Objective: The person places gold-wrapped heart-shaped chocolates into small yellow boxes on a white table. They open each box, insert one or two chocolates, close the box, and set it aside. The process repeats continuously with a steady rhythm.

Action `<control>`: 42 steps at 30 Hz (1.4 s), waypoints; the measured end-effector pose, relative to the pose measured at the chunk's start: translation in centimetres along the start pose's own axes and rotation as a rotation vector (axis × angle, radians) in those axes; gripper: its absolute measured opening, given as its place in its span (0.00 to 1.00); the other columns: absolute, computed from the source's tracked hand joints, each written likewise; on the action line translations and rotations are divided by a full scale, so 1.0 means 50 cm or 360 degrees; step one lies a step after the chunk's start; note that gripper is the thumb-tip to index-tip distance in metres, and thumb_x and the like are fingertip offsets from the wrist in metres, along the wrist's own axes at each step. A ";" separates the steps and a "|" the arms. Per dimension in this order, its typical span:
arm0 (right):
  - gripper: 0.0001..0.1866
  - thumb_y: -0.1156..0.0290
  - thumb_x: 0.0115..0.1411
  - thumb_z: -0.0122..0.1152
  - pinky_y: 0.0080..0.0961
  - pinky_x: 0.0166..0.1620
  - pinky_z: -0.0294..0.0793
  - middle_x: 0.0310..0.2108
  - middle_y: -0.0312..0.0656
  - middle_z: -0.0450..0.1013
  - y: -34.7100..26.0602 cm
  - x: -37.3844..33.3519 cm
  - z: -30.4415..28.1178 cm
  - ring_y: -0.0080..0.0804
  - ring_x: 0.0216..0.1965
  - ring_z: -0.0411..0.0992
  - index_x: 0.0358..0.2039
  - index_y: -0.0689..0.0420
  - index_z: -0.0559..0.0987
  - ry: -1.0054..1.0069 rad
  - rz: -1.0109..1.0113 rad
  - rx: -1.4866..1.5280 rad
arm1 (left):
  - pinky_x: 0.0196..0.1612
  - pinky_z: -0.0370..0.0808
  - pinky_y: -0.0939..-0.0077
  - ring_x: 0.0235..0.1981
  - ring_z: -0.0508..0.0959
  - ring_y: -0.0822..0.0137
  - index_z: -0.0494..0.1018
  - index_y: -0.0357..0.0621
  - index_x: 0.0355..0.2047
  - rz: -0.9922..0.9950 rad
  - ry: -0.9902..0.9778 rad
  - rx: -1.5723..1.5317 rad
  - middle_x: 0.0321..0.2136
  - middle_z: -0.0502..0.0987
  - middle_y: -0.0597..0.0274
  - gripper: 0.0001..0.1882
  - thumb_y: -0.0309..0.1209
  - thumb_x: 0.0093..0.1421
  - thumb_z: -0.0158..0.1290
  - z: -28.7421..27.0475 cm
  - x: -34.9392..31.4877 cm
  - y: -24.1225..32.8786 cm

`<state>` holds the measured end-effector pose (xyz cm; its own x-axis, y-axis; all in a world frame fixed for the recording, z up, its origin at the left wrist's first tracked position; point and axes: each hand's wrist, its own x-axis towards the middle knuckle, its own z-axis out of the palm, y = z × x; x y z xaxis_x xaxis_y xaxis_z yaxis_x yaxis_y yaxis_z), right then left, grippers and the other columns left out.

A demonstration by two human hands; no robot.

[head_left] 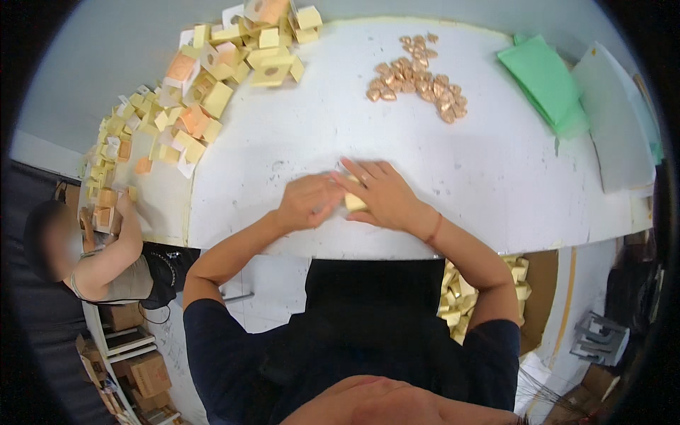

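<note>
A small pale-yellow box (355, 202) lies on the white table in front of me. My right hand (386, 196) covers most of it, with the thumb on its near side and the fingers over its top and far edge. Close beside the box, on its left, my left hand (309, 201) is closed with curled fingers. Its fingertips come near the right hand's fingers, and whatever they pinch, if anything, is hidden.
Yellow and orange folded card boxes (216, 99) pile up at the far left, where a co-worker (113, 255) handles some. Gold-brown heart-shaped pieces (418, 81) lie at the back. Green sheets (542, 81) sit far right. Below the edge, a carton (544, 297) holds yellow boxes.
</note>
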<state>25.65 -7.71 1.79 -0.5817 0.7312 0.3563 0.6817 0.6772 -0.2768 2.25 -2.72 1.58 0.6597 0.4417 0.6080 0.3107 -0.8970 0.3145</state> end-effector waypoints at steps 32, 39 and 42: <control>0.13 0.77 0.65 0.56 0.23 0.37 0.79 0.37 0.40 0.76 0.010 0.029 -0.013 0.24 0.34 0.77 0.50 0.62 0.76 0.0567 0.0769 0.1150 | 0.48 0.75 0.60 0.50 0.74 0.48 0.54 0.41 0.63 -0.0865 -0.0061 -0.0486 0.50 0.72 0.45 0.53 0.39 0.42 0.73 0.083 0.040 0.008; 0.09 0.73 0.56 0.68 0.29 0.28 0.75 0.30 0.44 0.76 -0.018 0.031 -0.006 0.37 0.25 0.75 0.39 0.56 0.82 0.0663 0.0495 -0.0227 | 0.46 0.74 0.59 0.47 0.74 0.48 0.56 0.42 0.63 -0.0793 -0.0006 -0.0355 0.45 0.74 0.47 0.49 0.38 0.44 0.70 0.088 0.031 0.007; 0.08 0.73 0.55 0.68 0.30 0.27 0.74 0.29 0.41 0.76 -0.008 0.024 0.018 0.37 0.24 0.75 0.36 0.55 0.83 0.0731 0.0454 -0.0193 | 0.48 0.74 0.59 0.48 0.74 0.48 0.57 0.42 0.63 -0.0844 -0.0075 -0.0373 0.45 0.74 0.48 0.48 0.39 0.45 0.70 0.078 0.035 0.015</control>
<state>24.29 -7.01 1.51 -0.1315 0.7550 0.6424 0.8459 0.4234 -0.3244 6.29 -2.72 0.05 0.4867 0.8234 0.2918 0.4508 -0.5228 0.7235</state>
